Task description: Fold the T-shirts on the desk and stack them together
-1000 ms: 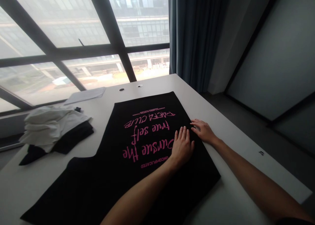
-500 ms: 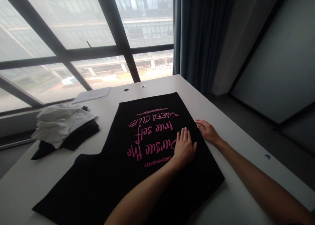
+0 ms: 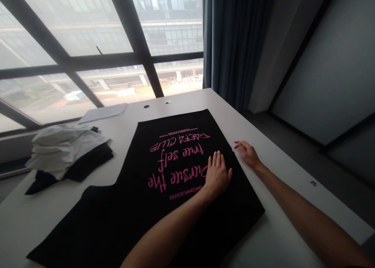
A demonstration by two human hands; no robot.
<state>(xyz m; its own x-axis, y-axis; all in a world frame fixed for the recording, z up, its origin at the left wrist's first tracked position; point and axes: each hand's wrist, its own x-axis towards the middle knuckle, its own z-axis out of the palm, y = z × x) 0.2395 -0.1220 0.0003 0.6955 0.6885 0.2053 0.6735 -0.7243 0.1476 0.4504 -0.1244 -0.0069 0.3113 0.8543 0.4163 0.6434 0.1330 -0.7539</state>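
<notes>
A black T-shirt [image 3: 172, 119] with pink lettering lies spread on a white table [image 3: 222, 108]. From my viewpoint its print reads upside down, and the bottom of the shirt runs out of the picture. Flat on the chest print rests my left hand [image 3: 217, 173], fingers stretched out and partly covering the words. My right hand [image 3: 247, 154] hovers just beyond the shirt's right edge, holding nothing, its fingers loosely bent and a small gap from the cloth.
A pile of crumpled white cloth [image 3: 64, 145] and black cloth [image 3: 90, 160] sits at the left. Behind it lies a sheet of paper [image 3: 104, 113]. Two round cable holes are near the far edge. Windows and a blue curtain [image 3: 234, 45] stand beyond.
My right hand has drawn slightly away from the shirt's right edge, leaving a gap. My left hand stays flat on the print. The view has shifted a little to the right.
</notes>
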